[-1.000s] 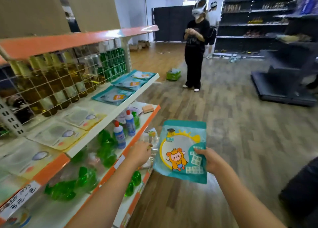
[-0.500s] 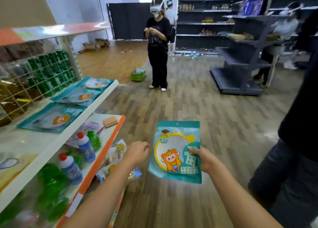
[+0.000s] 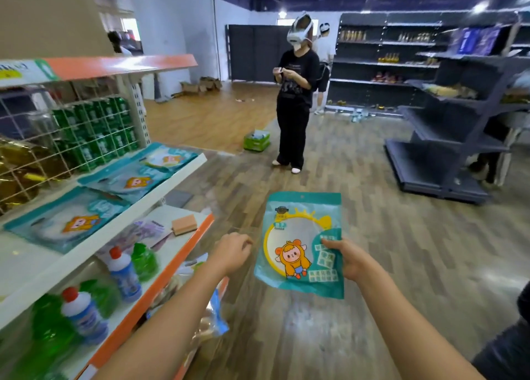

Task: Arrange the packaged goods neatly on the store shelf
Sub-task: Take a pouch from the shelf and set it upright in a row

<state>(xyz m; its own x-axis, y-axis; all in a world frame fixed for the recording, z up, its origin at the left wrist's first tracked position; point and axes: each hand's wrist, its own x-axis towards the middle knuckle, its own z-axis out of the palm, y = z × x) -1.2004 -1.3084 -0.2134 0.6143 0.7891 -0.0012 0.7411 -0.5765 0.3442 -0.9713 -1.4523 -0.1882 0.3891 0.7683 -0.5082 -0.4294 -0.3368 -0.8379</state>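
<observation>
Head view, the only 1. Against the frame 0.5 s back, we see little change in the hands: the teal pouch (image 3: 301,245) hangs at the same spot in front of us, and the scene has slid rightward, bringing more of the white shelf (image 3: 149,204) into view. We judge the pouch is not yet on its way to the shelf; placement remains to be done.

Right hand (image 3: 348,260): thumb over the pouch's lower right front, fingers behind it, a firm pinch at that edge. The pouch is upright, printed face toward us, out over the floor to the right of the white shelf and apart from it.

Left hand (image 3: 232,253): loosely curled, holding nothing, just left of the pouch and not touching it, right of the shelf's orange-edged lower tier (image 3: 183,253).

On the white shelf we count 3 matching pouches (image 3: 126,181) lying flat, partly overlapping. The nearer end of that shelf looks bare, a likely spot.
</observation>
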